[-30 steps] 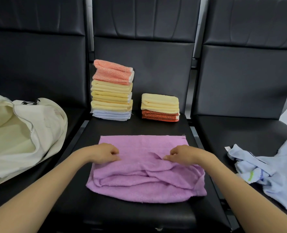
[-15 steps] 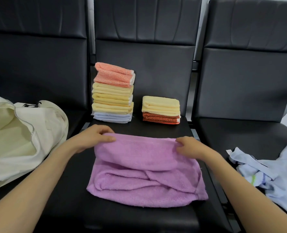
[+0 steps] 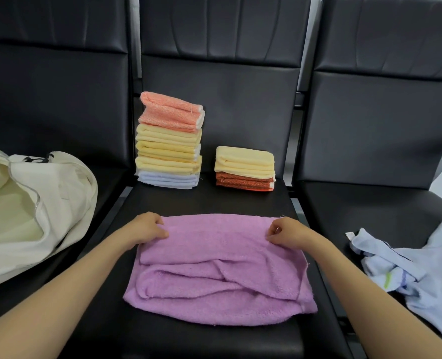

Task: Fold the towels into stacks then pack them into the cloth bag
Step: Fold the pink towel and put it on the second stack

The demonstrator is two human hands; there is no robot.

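Our purple towel (image 3: 220, 268) lies half folded on the near part of the middle seat (image 3: 214, 200). Our left hand (image 3: 147, 229) pinches its far left corner and our right hand (image 3: 284, 233) pinches the far right one. We judge it light, soft and floppy, apt to bunch, so the corners give the best hold. The cloth bag (image 3: 46, 203) gapes on the left seat.
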